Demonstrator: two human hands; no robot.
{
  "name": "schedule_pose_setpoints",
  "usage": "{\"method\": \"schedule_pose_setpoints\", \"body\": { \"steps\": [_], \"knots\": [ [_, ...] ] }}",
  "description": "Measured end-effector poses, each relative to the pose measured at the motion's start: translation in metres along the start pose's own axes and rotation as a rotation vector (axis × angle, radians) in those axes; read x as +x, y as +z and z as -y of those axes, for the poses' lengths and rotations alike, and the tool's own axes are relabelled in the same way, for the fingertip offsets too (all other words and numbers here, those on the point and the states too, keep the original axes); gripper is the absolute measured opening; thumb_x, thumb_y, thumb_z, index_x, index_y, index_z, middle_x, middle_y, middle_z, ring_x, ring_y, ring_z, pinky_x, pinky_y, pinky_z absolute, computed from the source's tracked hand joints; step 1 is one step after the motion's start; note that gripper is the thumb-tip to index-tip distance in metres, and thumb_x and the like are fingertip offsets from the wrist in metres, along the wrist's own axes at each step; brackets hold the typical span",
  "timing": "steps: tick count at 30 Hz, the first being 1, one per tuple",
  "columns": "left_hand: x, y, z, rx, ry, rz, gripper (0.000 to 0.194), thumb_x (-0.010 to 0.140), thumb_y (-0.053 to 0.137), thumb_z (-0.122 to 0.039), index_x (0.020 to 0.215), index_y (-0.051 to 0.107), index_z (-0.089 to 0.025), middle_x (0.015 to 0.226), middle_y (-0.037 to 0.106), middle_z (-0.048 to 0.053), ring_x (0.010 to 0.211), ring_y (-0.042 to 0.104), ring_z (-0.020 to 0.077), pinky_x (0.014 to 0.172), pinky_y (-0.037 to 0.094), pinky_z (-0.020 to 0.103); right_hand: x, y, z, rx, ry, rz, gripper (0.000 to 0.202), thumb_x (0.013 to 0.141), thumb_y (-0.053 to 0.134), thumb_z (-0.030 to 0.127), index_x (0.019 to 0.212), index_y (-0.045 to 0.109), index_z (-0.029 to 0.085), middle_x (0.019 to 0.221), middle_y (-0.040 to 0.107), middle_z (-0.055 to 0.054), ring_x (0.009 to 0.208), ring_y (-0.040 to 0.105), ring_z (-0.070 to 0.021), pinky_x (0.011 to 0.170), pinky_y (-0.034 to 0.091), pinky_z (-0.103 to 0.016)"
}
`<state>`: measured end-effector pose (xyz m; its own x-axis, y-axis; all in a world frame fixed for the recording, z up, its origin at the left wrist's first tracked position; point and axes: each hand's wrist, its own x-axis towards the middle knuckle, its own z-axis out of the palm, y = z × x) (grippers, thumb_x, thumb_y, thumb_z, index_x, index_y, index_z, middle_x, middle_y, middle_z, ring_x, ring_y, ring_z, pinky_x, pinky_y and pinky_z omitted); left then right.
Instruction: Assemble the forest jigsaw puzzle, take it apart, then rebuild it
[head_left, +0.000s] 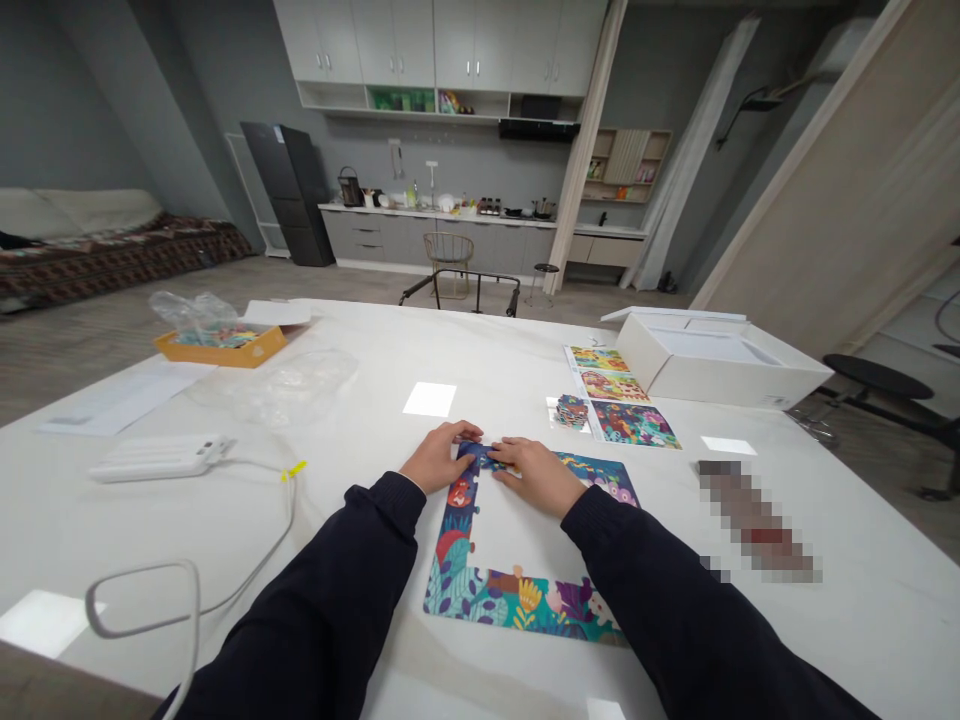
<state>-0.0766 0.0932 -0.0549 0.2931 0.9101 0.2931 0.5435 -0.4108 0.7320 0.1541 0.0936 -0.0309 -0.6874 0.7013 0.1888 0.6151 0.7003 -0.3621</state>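
A colourful puzzle border (529, 600) lies flat on the white table, forming a frame around bare tabletop. My left hand (441, 456) rests at its upper left corner, fingers bent, with the thumb on the dark blue edge. My right hand (538, 474) lies just to the right, its fingers pressing on the top edge beside the corner. Whatever is under the fingertips is mostly hidden. Part of the right side of the border is covered by my right forearm. Beyond the border sits a small pile of puzzle pieces (572, 411).
Picture sheets (636, 424) and an open white box (739, 372) are at the back right. An orange box of pieces (221, 345) with plastic wrap stands at the back left. A white power bank (154, 458) with a cable lies left. A blurred object (757, 520) lies right.
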Motion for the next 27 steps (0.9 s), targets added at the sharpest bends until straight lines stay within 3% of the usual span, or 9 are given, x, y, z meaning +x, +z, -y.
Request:
{"method": "schedule_pose_setpoints", "body": {
  "steps": [8,23,27],
  "knots": [
    [0.000,0.001,0.000,0.039,0.003,-0.010,0.031,0.078,0.068,-0.010,0.105,0.073,-0.023,0.105,0.074,0.005,0.104,0.068,0.0234,0.100,0.056,0.040,0.003,0.001,0.006,-0.059,0.006,-0.015,0.027,0.096,0.067,0.024,0.120,0.078,0.020,0.125,0.074,-0.013,0.118,0.065,-0.0314,0.105,0.051,-0.044],
    [0.001,0.003,0.002,0.083,0.021,-0.029,0.029,0.076,0.070,-0.006,0.098,0.077,-0.023,0.101,0.076,0.004,0.101,0.067,0.0233,0.095,0.055,0.037,0.003,0.005,0.005,-0.051,0.018,0.001,0.028,0.097,0.063,0.022,0.120,0.077,0.015,0.127,0.069,-0.018,0.123,0.062,-0.0320,0.107,0.049,-0.044],
    [0.000,0.003,-0.003,0.093,0.073,-0.024,0.021,0.078,0.072,-0.010,0.094,0.077,-0.022,0.101,0.076,0.004,0.104,0.065,0.0243,0.100,0.052,0.040,-0.003,-0.002,-0.009,0.000,0.052,-0.044,0.050,0.091,0.072,0.025,0.140,0.064,0.018,0.135,0.065,-0.016,0.127,0.060,-0.0296,0.111,0.047,-0.043]
  ]
}}
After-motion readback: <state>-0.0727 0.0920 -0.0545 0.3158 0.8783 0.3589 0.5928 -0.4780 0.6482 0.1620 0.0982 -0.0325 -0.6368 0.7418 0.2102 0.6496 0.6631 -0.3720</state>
